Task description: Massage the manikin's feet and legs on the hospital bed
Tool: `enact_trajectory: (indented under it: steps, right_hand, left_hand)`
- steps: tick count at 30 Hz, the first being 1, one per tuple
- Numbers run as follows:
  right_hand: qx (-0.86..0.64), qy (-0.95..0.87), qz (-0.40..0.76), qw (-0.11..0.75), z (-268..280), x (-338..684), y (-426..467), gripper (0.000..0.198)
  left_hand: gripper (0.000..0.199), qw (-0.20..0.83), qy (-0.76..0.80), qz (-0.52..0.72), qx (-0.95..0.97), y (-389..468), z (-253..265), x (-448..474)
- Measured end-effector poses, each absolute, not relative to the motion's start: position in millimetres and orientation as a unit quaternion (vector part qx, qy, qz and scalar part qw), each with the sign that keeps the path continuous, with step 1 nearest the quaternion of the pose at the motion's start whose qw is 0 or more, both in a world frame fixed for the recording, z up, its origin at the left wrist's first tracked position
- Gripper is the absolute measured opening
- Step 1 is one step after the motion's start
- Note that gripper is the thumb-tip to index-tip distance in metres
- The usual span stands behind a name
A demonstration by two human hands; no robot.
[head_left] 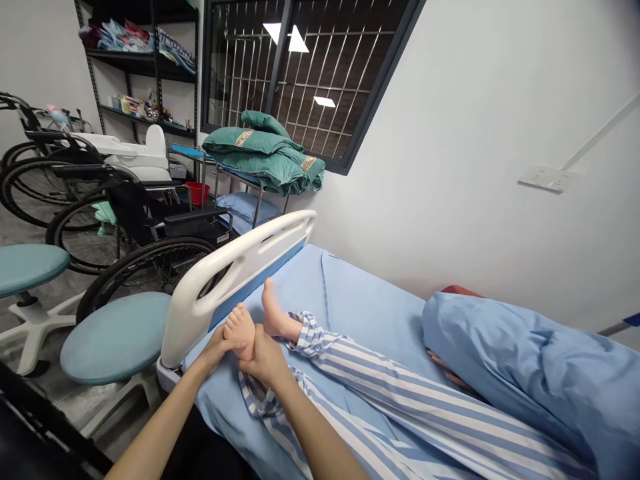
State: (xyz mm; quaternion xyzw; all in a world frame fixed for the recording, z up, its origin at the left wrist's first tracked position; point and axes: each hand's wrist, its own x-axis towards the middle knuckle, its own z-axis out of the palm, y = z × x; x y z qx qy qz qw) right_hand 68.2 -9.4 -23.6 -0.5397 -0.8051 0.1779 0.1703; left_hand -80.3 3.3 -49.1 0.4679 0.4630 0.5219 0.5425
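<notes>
My left hand [216,349] grips the near foot [241,328] from its outer side, with the thumb lying across the top. On the other side, my right hand [267,360] is closed around the same foot near the heel and ankle; some of its fingers are hidden. The toes point up. The far foot [275,316] rests heel-down on the blue bed sheet [367,288], close to my right hand but apart from it. Blue-and-white striped trousers [395,383] cover both legs, their cuffs bunched at the ankles.
A white footboard [200,280] rises just beyond the feet. Two round stools [117,337] and wheelchairs [165,227] stand to the left. Folded green quilts [265,157] lie on a rack under the barred window. A blue blanket [540,360] is heaped at the right.
</notes>
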Motion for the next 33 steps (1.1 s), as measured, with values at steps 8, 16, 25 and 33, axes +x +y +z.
enact_trajectory:
  steps: [8, 16, 25, 33]
  right_hand:
    - [-0.547, -0.799, 0.182, 0.169, -30, 69, -6, 0.051]
    - [-0.542, -0.802, 0.192, 0.160, -27, 69, -4, 0.054]
    - [-0.543, -0.799, 0.190, 0.177, -24, 67, -10, 0.053]
    - [-0.545, -0.796, 0.191, 0.180, -22, 68, -10, 0.053]
  left_hand:
    - [0.052, 0.572, 0.415, 0.617, 0.346, 9, -82, -52]
    - [0.029, 0.580, 0.428, 0.506, 0.473, 7, -55, -78]
    - [0.020, 0.507, 0.500, 0.393, 0.582, 5, -21, -107]
    - [0.039, 0.552, 0.432, 0.575, 0.422, 3, -61, -70]
